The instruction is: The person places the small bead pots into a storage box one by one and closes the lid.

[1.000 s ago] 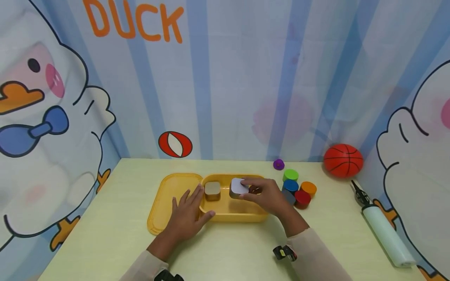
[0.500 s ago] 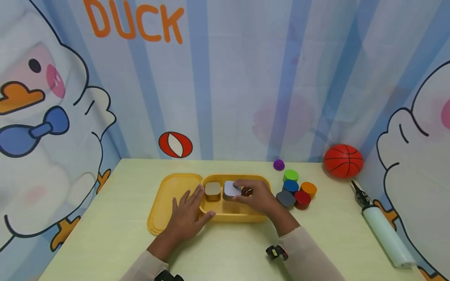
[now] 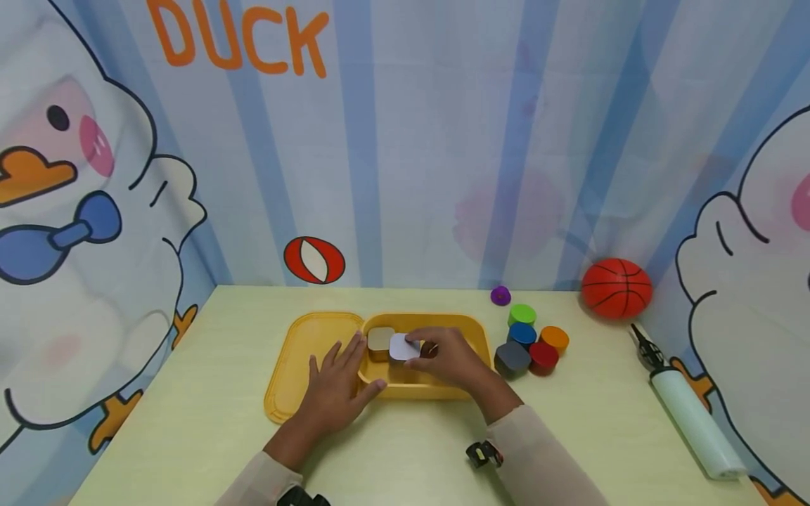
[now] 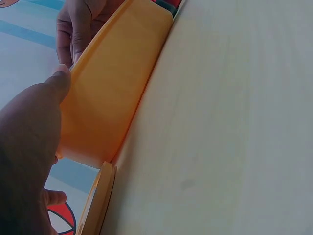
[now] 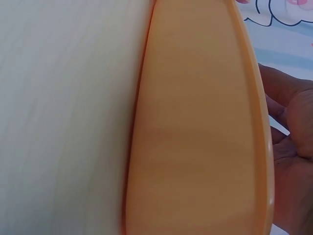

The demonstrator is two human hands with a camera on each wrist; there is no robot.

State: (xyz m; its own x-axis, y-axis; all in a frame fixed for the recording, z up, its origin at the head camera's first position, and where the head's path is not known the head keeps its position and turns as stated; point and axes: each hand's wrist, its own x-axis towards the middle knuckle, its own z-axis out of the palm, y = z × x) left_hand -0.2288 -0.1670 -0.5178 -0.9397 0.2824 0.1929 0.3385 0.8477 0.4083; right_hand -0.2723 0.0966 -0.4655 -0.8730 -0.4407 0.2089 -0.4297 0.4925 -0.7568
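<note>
A yellow plastic box [image 3: 436,392] stands in the middle of the table, its inside facing up. At its left end lies a tan rounded-square block [image 3: 380,340]. My right hand [image 3: 451,357] pinches a pale lilac-topped block [image 3: 403,347] between thumb and fingers, low inside the box and close against the tan one. My left hand [image 3: 335,386] rests with straight, spread fingers at the box's left end, its thumb along the near rim. In the left wrist view that thumb [image 4: 59,81] touches the rim. The right wrist view shows mostly the box's outer wall [image 5: 195,122], which hides the held block.
The flat yellow lid [image 3: 287,372] lies left of the box, partly under the left hand. To the right are grey [image 3: 512,359], red [image 3: 543,358], orange [image 3: 555,340], blue [image 3: 522,333] and green [image 3: 522,315] blocks. Behind stand a small purple piece [image 3: 500,296], a basketball [image 3: 616,289], and a pump [image 3: 696,422].
My right hand has moved left inside the box with the lilac-topped block, bringing it up beside the tan block. The grey block at right has come into fuller view. My left hand stays put.
</note>
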